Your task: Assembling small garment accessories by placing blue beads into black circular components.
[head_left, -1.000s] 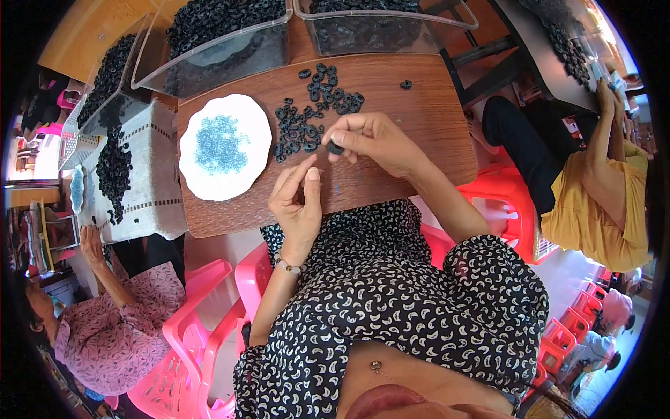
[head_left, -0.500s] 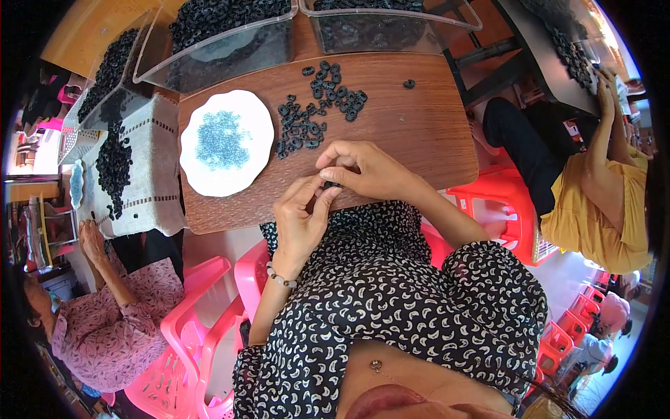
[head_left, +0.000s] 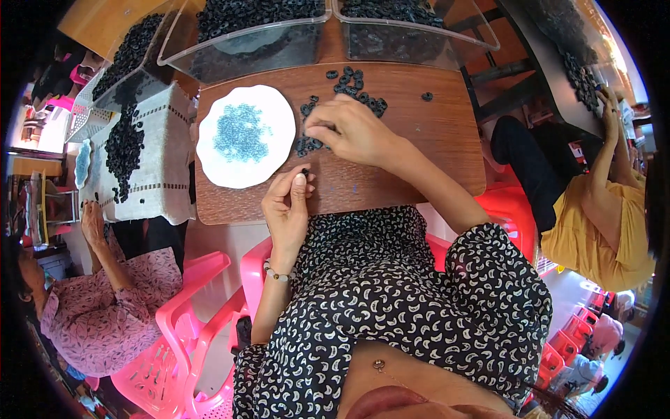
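Between the thumb and fingers of my left hand is a small black ring-shaped piece, held just off the near side of the wooden table. My right hand hovers over loose black ring pieces, its fingers curled toward the thumb near the plate. Whatever its fingertips hold, if anything, is too small to make out. A white scalloped plate lies to the left, with a patch of tiny blue-grey bits in its middle.
Clear plastic bins of black rings line the table's far edge. To the left, a cloth-covered table bears another black heap; a person in pink sits there. Someone in yellow works at the right. A pink chair stands near my left.
My hands have parted. The right one has moved up over the black rings, while the left stays near the table edge with the ring piece. The whole view has shifted slightly.
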`<state>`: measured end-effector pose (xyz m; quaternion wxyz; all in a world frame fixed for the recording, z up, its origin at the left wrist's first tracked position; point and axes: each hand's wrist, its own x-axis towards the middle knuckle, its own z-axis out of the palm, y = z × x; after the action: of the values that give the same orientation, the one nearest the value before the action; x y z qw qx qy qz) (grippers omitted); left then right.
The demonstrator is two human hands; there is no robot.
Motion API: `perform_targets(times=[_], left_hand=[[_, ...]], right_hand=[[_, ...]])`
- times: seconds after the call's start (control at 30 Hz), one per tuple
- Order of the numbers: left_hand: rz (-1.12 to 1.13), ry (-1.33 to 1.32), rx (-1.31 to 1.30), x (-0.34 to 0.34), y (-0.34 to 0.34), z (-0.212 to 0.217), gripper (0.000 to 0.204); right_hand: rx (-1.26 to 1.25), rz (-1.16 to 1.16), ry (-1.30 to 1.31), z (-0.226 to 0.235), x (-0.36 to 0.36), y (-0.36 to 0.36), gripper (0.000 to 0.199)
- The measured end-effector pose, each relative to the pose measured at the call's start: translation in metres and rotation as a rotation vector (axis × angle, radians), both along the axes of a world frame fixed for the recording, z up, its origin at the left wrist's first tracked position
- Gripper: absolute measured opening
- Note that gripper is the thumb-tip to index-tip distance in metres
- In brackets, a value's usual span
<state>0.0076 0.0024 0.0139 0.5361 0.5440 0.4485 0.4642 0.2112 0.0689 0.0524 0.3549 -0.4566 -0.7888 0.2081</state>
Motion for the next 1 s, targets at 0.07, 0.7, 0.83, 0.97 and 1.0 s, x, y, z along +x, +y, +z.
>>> perform_targets(times=[0.07,0.7,0.83,0.97,1.0], left_hand=[[0.02,-0.025,-0.003,-0.004,0.001,-0.005,0.023],[0.02,0.038,0.069,-0.009,0.0,-0.014,0.023],[0.027,0.06,0.072,-0.009,0.0,-0.015,0.024],[0.02,0.094,0.065,-0.009,0.0,-0.013,0.024],[0.02,0.095,0.066,-0.01,0.0,-0.013,0.024]], right_hand=[[0.013,-0.022,-0.08,0.003,-0.014,0.014,0.012],[-0.073,0.009,-0.309,-0.012,-0.054,0.058,0.013],[-0.067,-0.005,-0.388,-0.011,-0.055,0.057,0.012],[-0.085,0.002,-0.396,-0.008,-0.055,0.057,0.009],[-0.08,0.0,-0.393,-0.01,-0.054,0.058,0.009]])
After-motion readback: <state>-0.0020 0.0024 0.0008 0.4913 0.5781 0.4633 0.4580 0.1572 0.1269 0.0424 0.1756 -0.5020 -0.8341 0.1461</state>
